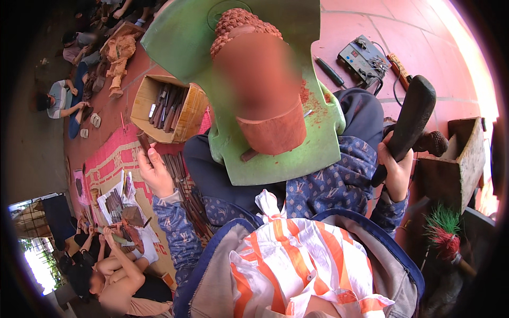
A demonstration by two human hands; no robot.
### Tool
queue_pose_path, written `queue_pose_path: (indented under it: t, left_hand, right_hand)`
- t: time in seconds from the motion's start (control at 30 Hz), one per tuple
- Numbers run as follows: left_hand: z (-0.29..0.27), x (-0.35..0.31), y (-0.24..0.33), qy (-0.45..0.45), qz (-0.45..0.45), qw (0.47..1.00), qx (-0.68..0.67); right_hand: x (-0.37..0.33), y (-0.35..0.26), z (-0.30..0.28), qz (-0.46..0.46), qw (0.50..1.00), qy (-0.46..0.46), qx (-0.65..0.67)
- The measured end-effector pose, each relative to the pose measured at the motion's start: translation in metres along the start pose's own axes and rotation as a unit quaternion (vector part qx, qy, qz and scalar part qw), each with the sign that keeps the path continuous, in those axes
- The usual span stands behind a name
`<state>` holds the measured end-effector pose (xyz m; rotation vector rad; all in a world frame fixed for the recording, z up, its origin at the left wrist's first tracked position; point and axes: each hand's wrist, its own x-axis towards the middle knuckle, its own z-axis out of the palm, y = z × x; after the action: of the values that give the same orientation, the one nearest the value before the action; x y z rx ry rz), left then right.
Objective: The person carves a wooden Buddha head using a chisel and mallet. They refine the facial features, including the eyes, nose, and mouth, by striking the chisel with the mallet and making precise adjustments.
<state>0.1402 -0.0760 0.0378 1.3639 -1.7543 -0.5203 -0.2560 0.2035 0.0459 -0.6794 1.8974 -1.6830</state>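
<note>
My left hand (157, 172) is raised left of my lap, fingers closed around a slim brown chisel (143, 140), its lower part hidden in the grip. On my right, my right hand (397, 165) is wrapped around a dark wooden mallet (416, 114), thick end up. Between the hands, a reddish wooden carved head (278, 130) with knobbly curls lies on a green plastic chair (297, 167). Both hands are apart from it. Wood shavings (313, 100) are scattered beside the carving, and a short brown piece (248, 155) sticks out from beneath it.
A cardboard box (183, 119) of tools stands left, with several chisels (193, 204) lying by my leg. To the right are a control box (363, 58), a power strip (398, 70), a wooden box (450, 175) and a green-red brush (444, 233). Other people work at left.
</note>
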Motion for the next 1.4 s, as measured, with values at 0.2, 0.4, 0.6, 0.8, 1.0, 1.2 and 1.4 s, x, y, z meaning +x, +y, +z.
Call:
queue_pose_path:
  t: [0.2, 0.4, 0.6, 0.8, 1.0, 1.2, 1.4]
  left_hand:
    - [-0.080, -0.075, -0.240, -0.033, -0.149, 0.957, 0.245]
    - [-0.131, -0.214, -0.325, -0.113, -0.370, 0.868, 0.310]
    - [-0.102, -0.242, -0.322, -0.068, -0.631, 0.761, 0.134]
    - [-0.095, -0.230, -0.321, -0.102, -0.588, 0.795, 0.111]
    - [-0.078, -0.216, -0.285, -0.092, -0.620, 0.777, 0.068]
    - [-0.099, -0.250, -0.308, -0.111, -0.547, 0.819, 0.129]
    - [-0.098, -0.246, -0.270, -0.160, -0.535, 0.811, 0.172]
  right_hand:
    - [0.009, 0.014, 0.004, 0.019, 0.999, 0.011, -0.032]
    - [0.026, 0.059, -0.004, 0.092, 0.992, -0.025, -0.080]
    - [0.034, 0.067, -0.011, 0.133, 0.985, -0.036, -0.105]
    - [0.045, 0.065, -0.001, 0.106, 0.971, -0.069, -0.205]
    - [0.048, 0.070, -0.001, 0.082, 0.965, -0.077, -0.239]
    - [0.055, 0.086, -0.018, 0.103, 0.953, -0.107, -0.262]
    - [0.065, 0.083, -0.027, 0.128, 0.938, -0.118, -0.300]
